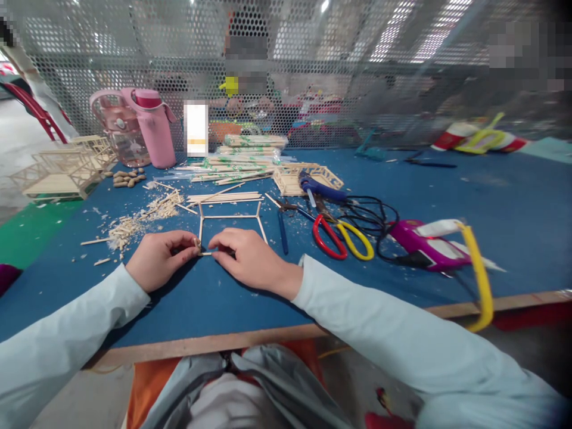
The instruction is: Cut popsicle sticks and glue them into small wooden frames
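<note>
On the blue tabletop lies a small frame of thin wooden sticks [232,217], with short pieces standing up at its far corners. My left hand [161,260] pinches its near left corner between thumb and fingertips. Across from it, my right hand [254,260] has its thumb and fingers closed on the near crossbar. That hand covers the frame's near right part. Loose sticks [226,197] lie just behind the frame. To its right are pliers with blue handles [283,232] and scissors with one red and one yellow handle [329,237].
A blue glue gun [328,189] rests by a built stick piece [290,183]. Offcuts [161,208] litter the left. Behind stand wrapped stick bundles [241,161] and a pink bottle [155,134]. A purple glue gun [415,244] with its cord lies right. Stick models [62,173] stand far left.
</note>
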Demonstrator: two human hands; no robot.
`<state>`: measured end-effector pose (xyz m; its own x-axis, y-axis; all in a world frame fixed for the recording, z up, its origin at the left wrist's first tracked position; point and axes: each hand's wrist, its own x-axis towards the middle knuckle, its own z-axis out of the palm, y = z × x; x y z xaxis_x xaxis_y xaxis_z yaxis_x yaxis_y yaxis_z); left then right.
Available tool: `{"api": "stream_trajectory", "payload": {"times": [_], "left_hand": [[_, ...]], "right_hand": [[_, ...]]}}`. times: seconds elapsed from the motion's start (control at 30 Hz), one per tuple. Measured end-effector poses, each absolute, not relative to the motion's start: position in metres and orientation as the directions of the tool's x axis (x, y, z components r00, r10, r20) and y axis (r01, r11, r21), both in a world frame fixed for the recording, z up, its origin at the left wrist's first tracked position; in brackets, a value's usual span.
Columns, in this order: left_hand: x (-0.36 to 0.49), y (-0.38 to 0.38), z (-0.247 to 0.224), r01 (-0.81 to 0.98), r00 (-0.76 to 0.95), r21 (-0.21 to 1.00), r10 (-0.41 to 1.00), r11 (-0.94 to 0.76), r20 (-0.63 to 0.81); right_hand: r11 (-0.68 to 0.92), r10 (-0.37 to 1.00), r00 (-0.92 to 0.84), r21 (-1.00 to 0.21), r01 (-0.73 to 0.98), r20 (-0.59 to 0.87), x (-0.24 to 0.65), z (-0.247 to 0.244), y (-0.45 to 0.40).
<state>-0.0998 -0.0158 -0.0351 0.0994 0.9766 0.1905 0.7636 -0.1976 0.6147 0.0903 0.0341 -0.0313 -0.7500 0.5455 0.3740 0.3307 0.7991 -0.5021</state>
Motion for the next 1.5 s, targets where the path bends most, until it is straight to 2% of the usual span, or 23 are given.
{"api": "stream_trajectory", "payload": {"times": [0.13,0.33,0.53,0.63,0.77,0.83,0.9,1.13,1.2,1.27,1.33,1.4,1.43,1.5], "left_hand": [[-0.099,-0.016,-0.036,0.776,0.115,0.59,0.97,-0.222,0.214],[-0.098,-0.017,-0.035,0.775,0.113,0.593,0.971,-0.219,0.21],[-0.099,-0.016,-0.036,0.761,0.124,0.608,0.97,-0.227,0.207],[-0.1,-0.016,-0.034,0.706,0.108,0.68,0.979,-0.197,0.171],[-0.1,-0.017,-0.033,0.481,0.01,0.874,0.997,-0.073,0.078],[-0.1,-0.018,-0.032,0.436,-0.038,0.899,0.998,-0.033,0.055],[-0.099,-0.018,-0.032,0.482,-0.046,0.875,0.996,-0.04,0.071],[-0.097,-0.018,-0.032,0.721,0.056,0.671,0.979,-0.175,0.195],[-0.097,-0.017,-0.033,0.735,0.052,0.657,0.98,-0.167,0.191],[-0.097,-0.017,-0.034,0.744,0.032,0.653,0.984,-0.139,0.173],[-0.097,-0.017,-0.035,0.75,0.016,0.65,0.986,-0.12,0.165],[-0.097,-0.017,-0.035,0.756,0.015,0.644,0.986,-0.121,0.168],[-0.097,-0.017,-0.036,0.757,0.018,0.641,0.985,-0.125,0.171],[-0.097,-0.017,-0.036,0.761,0.023,0.636,0.985,-0.13,0.173]], "right_hand": [[0.849,0.509,-0.786,-0.355,0.391,0.35,0.09,-0.033,0.034],[0.887,0.445,-0.797,-0.325,0.329,0.407,0.088,-0.033,0.032],[0.903,0.415,-0.823,-0.285,0.322,0.388,0.085,-0.034,0.031],[0.903,0.414,-0.824,-0.288,0.319,0.386,0.086,-0.033,0.031],[0.899,0.424,-0.827,-0.284,0.334,0.369,0.086,-0.032,0.03],[0.899,0.425,-0.827,-0.283,0.335,0.369,0.087,-0.031,0.03],[0.9,0.422,-0.829,-0.278,0.336,0.366,0.087,-0.031,0.031],[0.901,0.419,-0.836,-0.276,0.334,0.354,0.083,-0.033,0.025],[0.909,0.402,-0.827,-0.284,0.306,0.393,0.084,-0.028,0.027],[0.907,0.414,-0.759,-0.296,0.299,0.502,0.092,-0.016,0.038],[0.862,0.504,-0.582,-0.324,0.39,0.639,0.112,0.001,0.063],[0.729,0.622,-0.353,-0.352,0.587,0.699,0.143,0.016,0.098],[0.635,0.674,-0.275,-0.348,0.69,0.685,0.16,0.02,0.116],[0.42,0.808,-0.227,-0.262,0.869,0.544,0.193,0.021,0.148]]}}
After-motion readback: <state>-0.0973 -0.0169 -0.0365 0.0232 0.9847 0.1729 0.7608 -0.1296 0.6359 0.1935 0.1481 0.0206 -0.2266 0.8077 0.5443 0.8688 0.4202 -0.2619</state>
